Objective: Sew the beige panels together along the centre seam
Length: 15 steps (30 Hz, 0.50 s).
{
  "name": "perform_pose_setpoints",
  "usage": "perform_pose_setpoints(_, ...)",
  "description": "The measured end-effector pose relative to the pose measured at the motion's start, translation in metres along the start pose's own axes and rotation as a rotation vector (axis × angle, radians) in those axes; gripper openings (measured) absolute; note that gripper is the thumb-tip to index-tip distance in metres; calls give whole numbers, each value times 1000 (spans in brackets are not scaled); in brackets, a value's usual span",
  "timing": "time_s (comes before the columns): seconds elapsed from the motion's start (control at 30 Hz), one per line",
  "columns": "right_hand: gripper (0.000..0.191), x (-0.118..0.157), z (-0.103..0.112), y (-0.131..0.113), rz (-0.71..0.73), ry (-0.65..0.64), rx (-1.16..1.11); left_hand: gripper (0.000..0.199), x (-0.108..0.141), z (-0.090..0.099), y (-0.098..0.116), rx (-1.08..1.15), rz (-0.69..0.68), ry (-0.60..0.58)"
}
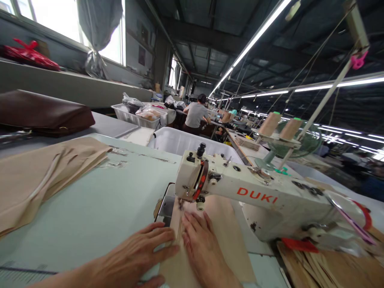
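A tan fabric panel (231,236) lies flat under the head of a white sewing machine (222,180) with red lettering. My left hand (141,248) rests at the panel's left edge, fingers stretched out and touching it. Flat on the panel, just in front of the needle area, lies my right hand (201,244) with its fingers extended. A raised strip or seam runs between the two hands toward the presser foot (180,204). Neither hand grips anything.
Stacked tan fabric pieces (60,168) lie on the table's left, near a dark brown bag (45,112). Behind the machine stands a white plastic bin (192,140). Thread cones (270,125) stand at right; wooden board (339,264) with strips lies below. A person (196,114) sits ahead.
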State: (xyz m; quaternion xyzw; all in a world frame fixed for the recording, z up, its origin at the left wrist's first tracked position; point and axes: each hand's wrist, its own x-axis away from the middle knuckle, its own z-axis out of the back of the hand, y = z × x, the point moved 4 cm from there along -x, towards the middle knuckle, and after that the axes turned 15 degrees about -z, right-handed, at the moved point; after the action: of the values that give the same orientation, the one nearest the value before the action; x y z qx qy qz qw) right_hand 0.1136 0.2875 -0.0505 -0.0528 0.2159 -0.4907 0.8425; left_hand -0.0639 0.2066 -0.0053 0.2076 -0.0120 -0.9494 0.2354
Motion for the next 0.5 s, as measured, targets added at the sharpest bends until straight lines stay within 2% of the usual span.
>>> perform_pose_setpoints(0.13, 41, -10, 4, -1, -9, -67, 102, 70, -4, 3, -10, 62, 31, -36)
perform_pose_setpoints(0.27, 43, -16, 1, 2, -26, -54, 127, 72, -10, 2, -24, 94, 36, -70)
perform_pose_setpoints(0.43, 48, -20, 6, 6, -76, 4, 77, 67, -15, -5, -39, 97, 60, -123)
perform_pose_setpoints(0.5, 43, -19, 12, 4, -62, -11, -9, 66, -18, -6, -42, 112, 66, -146)
